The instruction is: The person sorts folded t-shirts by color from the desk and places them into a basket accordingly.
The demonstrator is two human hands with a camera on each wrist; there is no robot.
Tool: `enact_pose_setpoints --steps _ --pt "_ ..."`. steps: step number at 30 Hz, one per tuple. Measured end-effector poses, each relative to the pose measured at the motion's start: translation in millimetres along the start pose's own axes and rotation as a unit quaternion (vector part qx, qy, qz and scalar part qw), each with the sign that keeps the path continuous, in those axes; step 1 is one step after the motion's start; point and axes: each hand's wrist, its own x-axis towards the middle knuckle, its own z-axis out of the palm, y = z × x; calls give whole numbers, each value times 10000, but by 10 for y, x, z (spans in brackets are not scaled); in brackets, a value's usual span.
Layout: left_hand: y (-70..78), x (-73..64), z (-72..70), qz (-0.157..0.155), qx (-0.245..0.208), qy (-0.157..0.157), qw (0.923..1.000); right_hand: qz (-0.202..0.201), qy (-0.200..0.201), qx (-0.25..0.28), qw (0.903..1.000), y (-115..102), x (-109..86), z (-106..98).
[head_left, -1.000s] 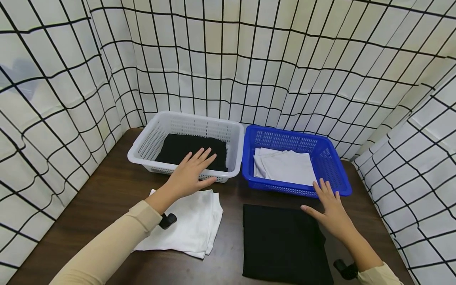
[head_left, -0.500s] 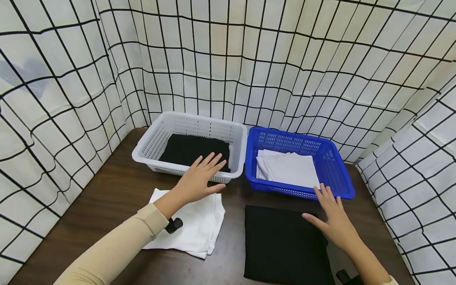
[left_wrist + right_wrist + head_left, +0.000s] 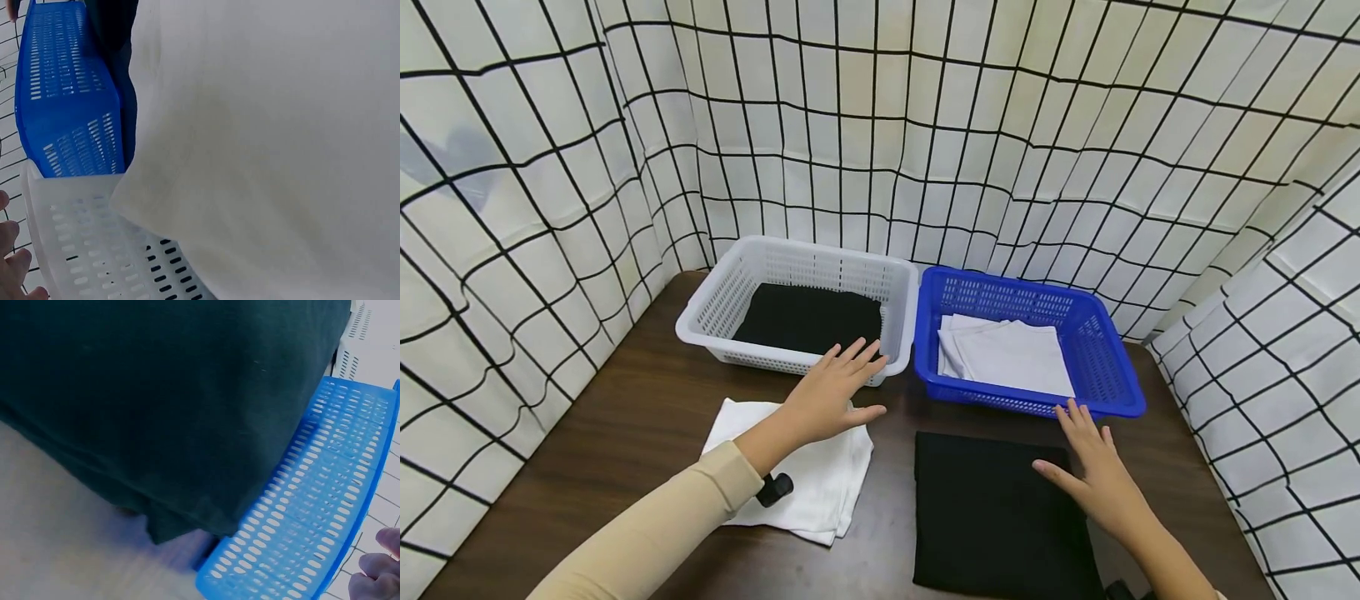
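Note:
My left hand (image 3: 827, 396) has its fingers spread and holds nothing. It overlaps the front right corner of the white basket (image 3: 700, 340) and the folded white cloth (image 3: 820, 475) on the table in the head view. A folded black cloth (image 3: 842, 321) lies inside that basket. My right hand (image 3: 1101, 475), also spread and holding nothing, is at the right side of the folded black cloth (image 3: 992, 508) on the table. Its fingertips are right at the front rim of the blue basket (image 3: 1105, 358), where folded white cloths (image 3: 1007, 354) lie. Fingers (image 3: 372, 578) show at the right wrist view's edge.
The two baskets stand side by side at the back of the brown wooden table (image 3: 617, 433). Behind and beside them hangs a white curtain (image 3: 850, 142) with a black grid pattern. A small black device (image 3: 775, 489) sits under the left wrist.
My left hand has drawn back toward me and a little to the right, off the black cloth in the white basket. The right hand has barely moved. The cloths and baskets stay put.

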Motion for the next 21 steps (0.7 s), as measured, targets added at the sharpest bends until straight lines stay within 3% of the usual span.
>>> enact_pose_setpoints --steps 12,21 --pt "62 -51 107 202 16 187 9996 179 29 136 9997 56 -77 65" --pt "120 -72 162 334 176 186 9991 171 12 -135 9998 24 -141 109"
